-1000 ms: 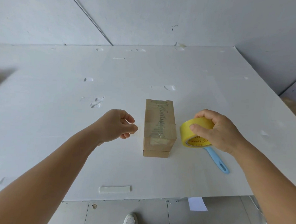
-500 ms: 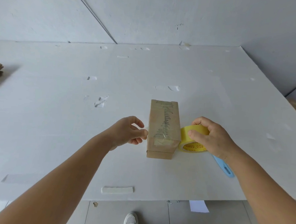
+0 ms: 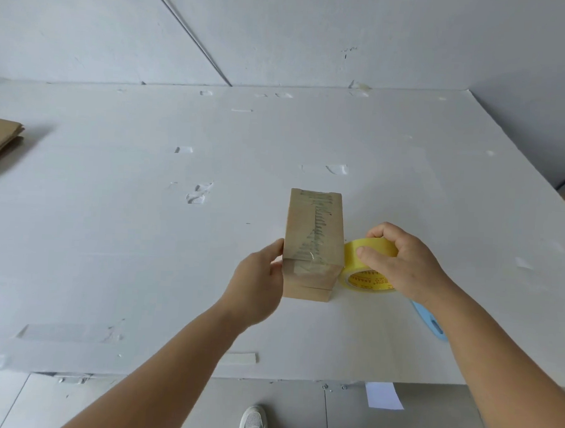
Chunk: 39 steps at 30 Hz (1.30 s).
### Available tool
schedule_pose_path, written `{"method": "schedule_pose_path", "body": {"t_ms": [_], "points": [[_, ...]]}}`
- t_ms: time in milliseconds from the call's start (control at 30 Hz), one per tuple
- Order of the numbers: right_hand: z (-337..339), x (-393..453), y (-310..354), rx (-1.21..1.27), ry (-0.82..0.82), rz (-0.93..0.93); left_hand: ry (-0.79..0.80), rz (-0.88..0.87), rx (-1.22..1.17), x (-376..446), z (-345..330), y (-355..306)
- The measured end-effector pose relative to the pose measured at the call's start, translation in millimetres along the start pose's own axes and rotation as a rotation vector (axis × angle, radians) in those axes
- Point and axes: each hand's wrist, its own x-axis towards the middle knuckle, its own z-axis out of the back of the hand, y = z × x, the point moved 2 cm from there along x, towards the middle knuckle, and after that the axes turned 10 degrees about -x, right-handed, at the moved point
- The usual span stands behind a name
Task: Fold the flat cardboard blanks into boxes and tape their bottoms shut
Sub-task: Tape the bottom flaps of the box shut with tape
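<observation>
A small brown cardboard box (image 3: 312, 235) stands on the white table (image 3: 109, 237) near the middle, with clear tape along its upper face. My left hand (image 3: 257, 287) presses against the box's left side, thumb on its upper edge. My right hand (image 3: 406, 263) grips a yellow tape roll (image 3: 367, 264) that rests against the box's right side. Flat cardboard blanks (image 3: 0, 140) lie stacked at the far left edge.
A light blue tool handle (image 3: 431, 321) lies on the table, partly hidden under my right wrist. Scraps of old tape are stuck across the tabletop, one strip (image 3: 241, 358) near the front edge. A wall rises behind the table. My shoe (image 3: 253, 425) shows below the edge.
My left hand moved right from open air and now touches the box's left side. My right hand brought the tape roll left until it rests against the box.
</observation>
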Motion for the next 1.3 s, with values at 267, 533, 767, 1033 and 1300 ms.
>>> {"method": "schedule_pose_path", "body": {"t_ms": [267, 533, 767, 1033, 1300], "points": [[3, -3, 5, -0.023, 0.035, 0.005, 0.202, 0.051, -0.228, 16, 36, 19], [3, 1, 9, -0.073, 0.040, 0.012, 0.203, -0.157, 0.123, 32, 35, 13], [4, 4, 10, -0.103, 0.044, 0.004, 0.116, -0.557, 0.689, 41, 35, 5], [7, 5, 15, -0.157, 0.052, 0.059, 0.258, -0.556, 0.808, 44, 29, -32], [11, 11, 25, -0.167, 0.069, 0.097, 0.590, -0.557, 1.055, 78, -15, -61]]}}
